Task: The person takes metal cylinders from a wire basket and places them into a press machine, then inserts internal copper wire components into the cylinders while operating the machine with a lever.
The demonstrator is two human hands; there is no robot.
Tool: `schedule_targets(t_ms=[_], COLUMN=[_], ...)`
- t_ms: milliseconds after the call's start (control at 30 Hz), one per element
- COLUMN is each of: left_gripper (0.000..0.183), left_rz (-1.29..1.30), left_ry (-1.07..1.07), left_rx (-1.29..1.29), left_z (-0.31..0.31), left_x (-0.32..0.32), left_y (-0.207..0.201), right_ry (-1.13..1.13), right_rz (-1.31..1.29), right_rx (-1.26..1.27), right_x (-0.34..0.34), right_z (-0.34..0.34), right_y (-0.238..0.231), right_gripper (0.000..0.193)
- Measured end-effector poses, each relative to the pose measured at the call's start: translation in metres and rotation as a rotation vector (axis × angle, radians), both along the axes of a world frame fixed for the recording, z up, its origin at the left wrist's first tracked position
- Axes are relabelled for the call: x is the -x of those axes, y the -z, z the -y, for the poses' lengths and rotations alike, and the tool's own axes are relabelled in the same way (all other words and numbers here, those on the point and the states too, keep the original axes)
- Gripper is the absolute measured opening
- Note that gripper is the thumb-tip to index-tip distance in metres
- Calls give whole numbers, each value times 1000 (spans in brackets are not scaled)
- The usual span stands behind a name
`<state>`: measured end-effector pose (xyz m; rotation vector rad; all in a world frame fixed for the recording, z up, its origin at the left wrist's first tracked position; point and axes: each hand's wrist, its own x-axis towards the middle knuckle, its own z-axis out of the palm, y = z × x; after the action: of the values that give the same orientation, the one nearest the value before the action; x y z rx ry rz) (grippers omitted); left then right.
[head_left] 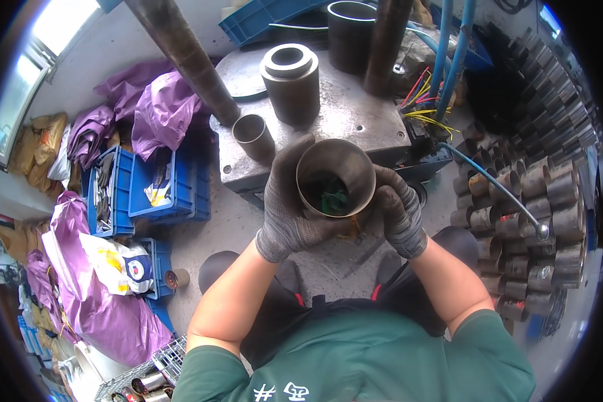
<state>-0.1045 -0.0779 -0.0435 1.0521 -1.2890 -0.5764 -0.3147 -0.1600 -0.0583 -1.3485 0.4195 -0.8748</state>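
Between my gloved hands is a wide metal sleeve (341,164), held with its open end facing up toward me. My left hand (286,204) wraps around its left side, the thumb under the near rim. On the opposite side, my right hand (400,214) presses against the wall with curled fingers. Something green and dark shows deep inside the sleeve; I cannot make out what it is. Just beyond, a smaller metal ring (253,139) and a thick stepped cylinder (292,87) stand upright on the steel press table (341,114).
Two steel columns (187,63) (388,47) rise from the table, with a dark cylinder (351,40) behind. Stacked metal sleeves (515,234) line the right side, crossed by a blue hose (495,184). Blue crates (161,187) and purple sheeting (100,295) are at left.
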Motion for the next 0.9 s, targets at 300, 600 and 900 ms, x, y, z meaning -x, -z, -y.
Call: schedule_targets(t_ms=[300, 600, 900], left_gripper=[104, 101, 93], left_rz=[363, 576, 705], left_ry=[-83, -72, 24], left_rx=[221, 334, 20], left_z=[9, 9, 23], left_x=[8, 8, 22], left_y=[-4, -5, -3], right_ry=[3, -77, -112], right_rz=[170, 51, -330], right_rx=[-104, -224, -70], right_x=[4, 10, 42], right_z=[-2, 4, 43], right_y=[5, 8, 37], right_gripper=[64, 60, 56])
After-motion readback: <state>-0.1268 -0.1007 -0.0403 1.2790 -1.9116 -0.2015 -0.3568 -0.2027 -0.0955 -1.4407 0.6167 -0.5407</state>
